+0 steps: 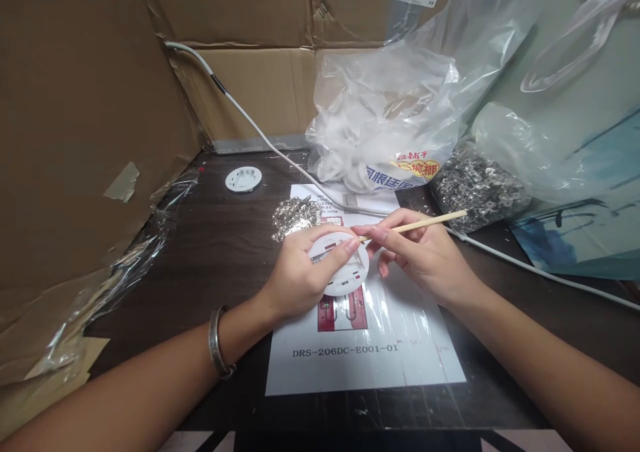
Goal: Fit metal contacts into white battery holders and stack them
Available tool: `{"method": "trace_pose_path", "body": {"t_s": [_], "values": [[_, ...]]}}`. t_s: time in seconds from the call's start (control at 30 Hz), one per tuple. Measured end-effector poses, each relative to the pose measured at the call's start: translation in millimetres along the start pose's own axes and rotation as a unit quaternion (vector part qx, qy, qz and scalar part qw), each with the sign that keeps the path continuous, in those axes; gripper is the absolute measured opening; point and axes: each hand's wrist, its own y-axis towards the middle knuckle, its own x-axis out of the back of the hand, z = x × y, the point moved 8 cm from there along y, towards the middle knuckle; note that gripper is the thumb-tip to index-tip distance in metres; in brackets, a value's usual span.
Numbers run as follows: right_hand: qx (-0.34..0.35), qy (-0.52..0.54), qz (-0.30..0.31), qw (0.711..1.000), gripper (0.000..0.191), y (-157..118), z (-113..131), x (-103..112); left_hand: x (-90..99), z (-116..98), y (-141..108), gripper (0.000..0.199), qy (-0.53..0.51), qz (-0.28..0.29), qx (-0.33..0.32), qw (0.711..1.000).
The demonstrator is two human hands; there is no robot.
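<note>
My left hand (305, 272) grips a round white plastic cover (350, 280), thumb across its face and fingers behind. The cover has several slots, and small metal bits show at its left side beside the thumb. In my right hand (425, 249) is a thin wooden stick (425, 224), pinched between thumb and forefinger. Its tip meets the cover's upper right edge near my left thumb; whether it presses on anything there I cannot tell. Under both hands lies a printed sheet (370, 365) in clear plastic. A pile of small metal clips (295, 217) sits just beyond my left hand.
Another round white cover (243, 179) lies at the back left of the dark table (210, 232). A clear bag of white parts (370, 125) and a bag of metal clips (480, 185) stand behind. A grey cable (250, 122) crosses the table. Cardboard (75, 139) walls the left.
</note>
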Motion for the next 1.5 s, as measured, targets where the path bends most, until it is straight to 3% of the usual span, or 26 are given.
{"method": "trace_pose_path", "body": {"t_s": [0.37, 0.63, 1.07, 1.3, 1.5], "values": [[0.015, 0.036, 0.041, 0.998, 0.012, -1.3, 3.8, -1.7, -2.7, 1.2, -1.0, 0.024, -0.06, 0.01, 0.014, 0.998], [0.029, -0.018, 0.03, 0.999, 0.013, -0.5, 5.1, -0.1, 0.5, 1.8, -0.1, 0.008, 0.0, -0.015, -0.001, 1.0], [0.067, -0.098, -0.043, 0.992, 0.018, -3.7, 17.4, 9.5, 4.7, 6.2, -0.7, 0.019, 0.055, -0.031, 0.03, 0.998], [0.059, -0.133, -0.022, 0.989, 0.015, -6.0, 15.4, 0.7, 3.4, 3.5, -1.7, 0.018, 0.088, -0.029, 0.018, 0.996], [0.103, -0.211, -0.041, 0.971, 0.012, -8.6, 19.7, 2.4, 3.4, 0.1, -2.7, 0.013, 0.112, -0.033, -0.007, 0.993]]}}
